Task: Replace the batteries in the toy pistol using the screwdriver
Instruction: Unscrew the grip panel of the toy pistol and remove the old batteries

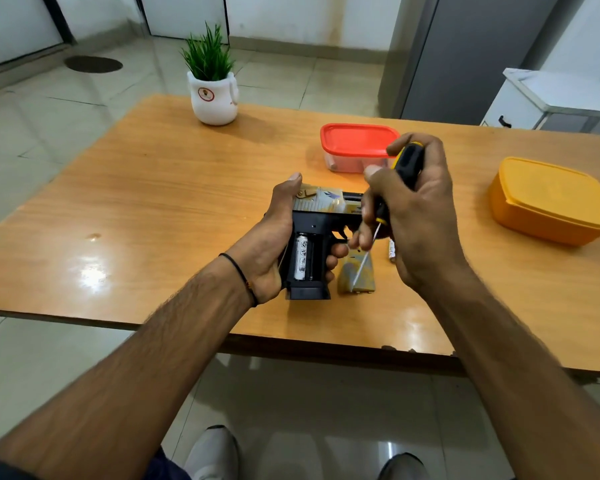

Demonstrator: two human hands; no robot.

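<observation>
My left hand (pixel 274 237) grips the black and gold toy pistol (pixel 321 223) by its grip, above the table. The battery compartment is uncovered and one white battery (pixel 301 257) sits in it. My right hand (pixel 420 216) holds a black and yellow screwdriver (pixel 404 171), its metal shaft (pixel 362 261) pointing down toward the gold compartment cover (pixel 355 275) lying on the table. A loose battery (pixel 391 251) lies on the table, partly hidden behind my right hand.
On the wooden table (pixel 153 202) stand a clear box with a red lid (pixel 357 140), a yellow lidded box (pixel 551 199) at the right, and a white potted plant (pixel 213 95) at the back. The near table edge runs below my forearms.
</observation>
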